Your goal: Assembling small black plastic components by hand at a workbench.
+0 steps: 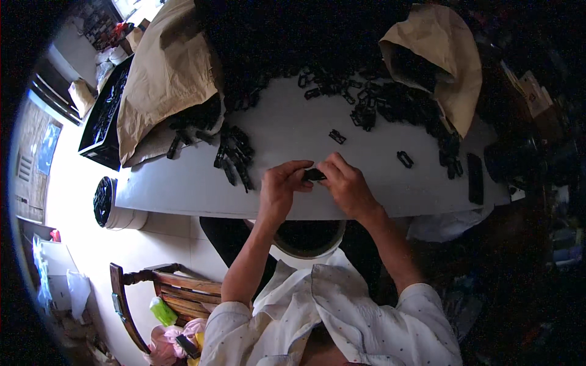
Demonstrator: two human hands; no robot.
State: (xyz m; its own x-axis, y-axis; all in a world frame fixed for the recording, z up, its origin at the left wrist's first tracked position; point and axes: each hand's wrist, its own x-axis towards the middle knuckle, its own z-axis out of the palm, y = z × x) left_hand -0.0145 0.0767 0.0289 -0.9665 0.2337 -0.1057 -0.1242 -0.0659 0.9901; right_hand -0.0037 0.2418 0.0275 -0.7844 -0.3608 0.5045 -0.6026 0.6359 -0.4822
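Close to the table's front edge, my left hand [282, 186] and my right hand [347, 186] meet over a small black plastic part [314, 174]. Both hands pinch it between thumb and fingers, so much of it is covered. Just beyond my hands lies a loose black frame-shaped part [337, 136]. Another such part [405, 160] rests to the right of my right hand. A heap of longer black parts [233, 152] spreads to the left of my left hand, and more black pieces [364, 113] are piled farther back.
Brown paper sacks stand open on the grey table [274, 122]: one large sack [168, 85] at left, another [452, 49] at back right. Below the front edge sits a round bucket [308, 238]. At left are a black crate [104, 131], a filled pail [116, 204] and a wooden chair [183, 293].
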